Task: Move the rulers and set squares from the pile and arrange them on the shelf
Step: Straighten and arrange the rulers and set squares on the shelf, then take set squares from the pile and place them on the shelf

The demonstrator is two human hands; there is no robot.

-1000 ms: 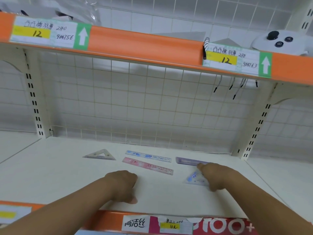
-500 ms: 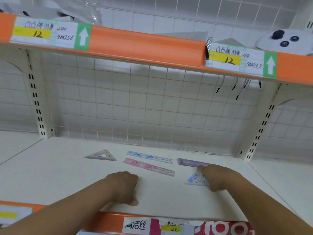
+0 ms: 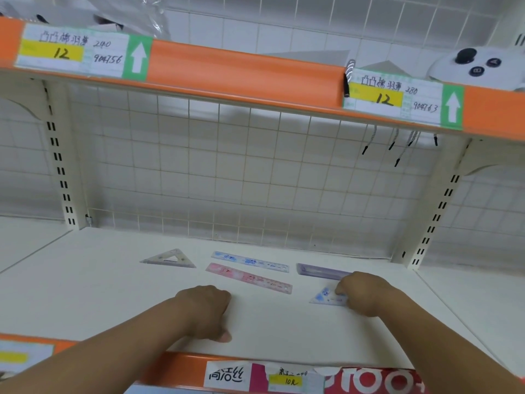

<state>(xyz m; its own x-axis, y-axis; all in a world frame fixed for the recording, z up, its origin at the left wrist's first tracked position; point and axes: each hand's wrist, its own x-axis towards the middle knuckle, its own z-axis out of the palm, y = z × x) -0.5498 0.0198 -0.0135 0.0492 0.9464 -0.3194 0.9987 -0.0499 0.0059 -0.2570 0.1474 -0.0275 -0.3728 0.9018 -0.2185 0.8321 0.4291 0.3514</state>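
On the shelf (image 3: 85, 294), front right: right hand (image 3: 366, 294) fingers curl onto the blue set square (image 3: 325, 297), which lies flat. Left hand (image 3: 204, 311) clenched w/ nothing in it, resting nr front edge. Just behind right hand: purple ruler (image 3: 318, 271). Further left: pink ruler (image 3: 250, 278), blue ruler (image 3: 250, 261) behind it, then clear set square (image 3: 170, 260), all flat, apart.

Cream metal shelf (image 3: 85, 294), orange front edge strip (image 3: 181, 365) with paper labels, white wire grid back panel (image 3: 227, 172) between two slotted cream uprights (image 3: 61, 172). Upper shelf (image 3: 244, 72) overhead, also orange-edged, with two handwritten price tags (image 3: 74, 51) bearing green arrows. White tiled wall (image 3: 284, 21) behind the grid; flat, even light.
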